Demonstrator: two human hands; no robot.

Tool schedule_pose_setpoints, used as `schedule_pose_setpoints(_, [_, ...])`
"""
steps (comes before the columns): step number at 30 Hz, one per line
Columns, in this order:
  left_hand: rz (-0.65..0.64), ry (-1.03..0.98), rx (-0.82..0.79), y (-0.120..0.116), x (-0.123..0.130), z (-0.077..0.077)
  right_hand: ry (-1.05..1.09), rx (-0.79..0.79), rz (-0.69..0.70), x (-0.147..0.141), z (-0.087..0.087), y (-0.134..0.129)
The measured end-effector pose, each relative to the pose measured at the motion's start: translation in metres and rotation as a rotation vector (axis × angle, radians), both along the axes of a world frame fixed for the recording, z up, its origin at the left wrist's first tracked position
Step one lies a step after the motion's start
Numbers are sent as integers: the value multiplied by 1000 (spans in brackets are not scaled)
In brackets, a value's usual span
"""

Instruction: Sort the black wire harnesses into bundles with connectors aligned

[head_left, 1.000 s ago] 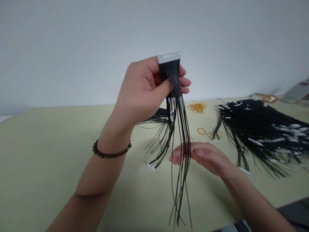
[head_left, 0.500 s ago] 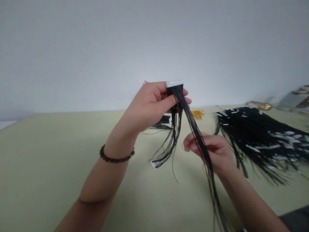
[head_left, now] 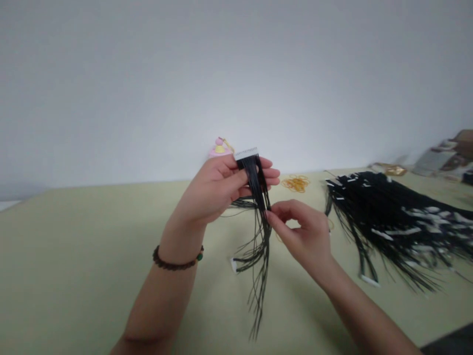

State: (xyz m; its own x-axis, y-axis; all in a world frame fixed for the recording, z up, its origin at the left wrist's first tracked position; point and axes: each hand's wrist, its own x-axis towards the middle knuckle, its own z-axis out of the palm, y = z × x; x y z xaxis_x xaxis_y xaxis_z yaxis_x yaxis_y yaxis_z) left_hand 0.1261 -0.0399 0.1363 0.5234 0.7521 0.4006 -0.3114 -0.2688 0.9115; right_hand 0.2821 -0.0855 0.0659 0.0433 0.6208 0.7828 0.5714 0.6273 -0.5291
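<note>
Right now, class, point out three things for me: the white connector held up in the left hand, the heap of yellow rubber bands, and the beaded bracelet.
white connector (head_left: 246,153), head view, on the middle of its white strip.
rubber bands (head_left: 295,183), head view, on the heap's centre.
bracelet (head_left: 175,265), head view, on the beads under the wrist.

Soft, even, rather dim light; faint shadows; overall haze and blur; edges soft, slightly stretched

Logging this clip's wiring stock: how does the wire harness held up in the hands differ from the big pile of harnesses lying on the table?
The held harness is a single piece, hanging upright with loose ends down; the pile is many pieces, lying flat and fanned out. The left hand grips the held one below its connector; the pile is untouched. Both have thin black wires and white connectors.
</note>
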Motion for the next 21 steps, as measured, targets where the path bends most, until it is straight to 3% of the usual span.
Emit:
schedule_pose_setpoints(6, [29,-8,-25,7,-5,-4,-131,-8,-45,13,10,-7])
schedule_pose_setpoints(12, [-54,-46,-42,14,-12,-5,-119,-15,-22,24,18,-5])
schedule_pose_setpoints(21, [-36,-10,-72,17,-9,-6,204,-355,319,19,-3,1])
